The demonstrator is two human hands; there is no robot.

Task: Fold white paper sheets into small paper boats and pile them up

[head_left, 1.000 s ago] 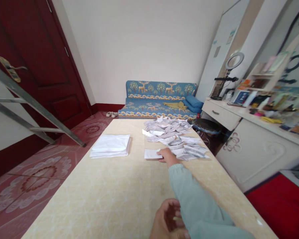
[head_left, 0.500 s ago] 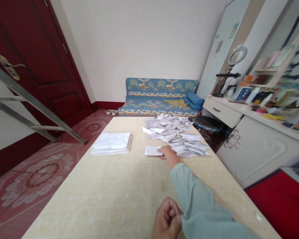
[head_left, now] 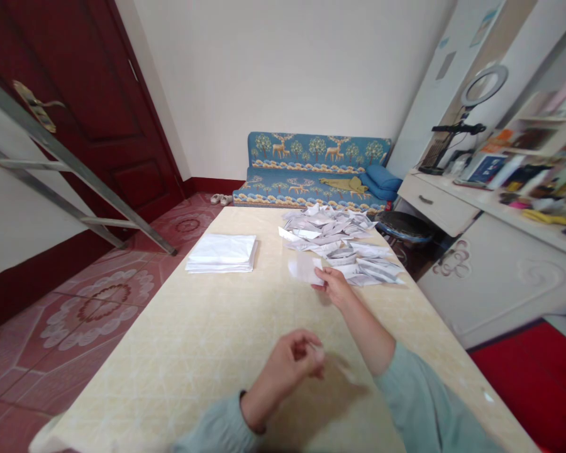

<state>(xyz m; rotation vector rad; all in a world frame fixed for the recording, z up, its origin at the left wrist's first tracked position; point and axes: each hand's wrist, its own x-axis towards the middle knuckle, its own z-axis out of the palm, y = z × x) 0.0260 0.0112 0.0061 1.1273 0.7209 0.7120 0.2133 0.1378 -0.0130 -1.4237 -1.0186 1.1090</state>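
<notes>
Flat stack of white sheets point(head_left: 222, 253) is set far left of both hands, well apart, edges squared, so sheets stay easy to draw. Left hand point(head_left: 290, 360) is hovered low over bare tabletop point(head_left: 179, 352), fingers curled in, nothing visibly held. Right hand point(head_left: 334, 286) is pinched on one paper slip point(head_left: 304, 269), raised clear of tabletop. Loose folded-paper pile point(head_left: 339, 248) is kept just beyond it.

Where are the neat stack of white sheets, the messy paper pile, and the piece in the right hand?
Stack of sheets point(head_left: 222, 253), head view, middle of the top sheet.
Paper pile point(head_left: 339, 242), head view, middle of the heap.
Held piece point(head_left: 304, 268), head view, its flat face.
</notes>
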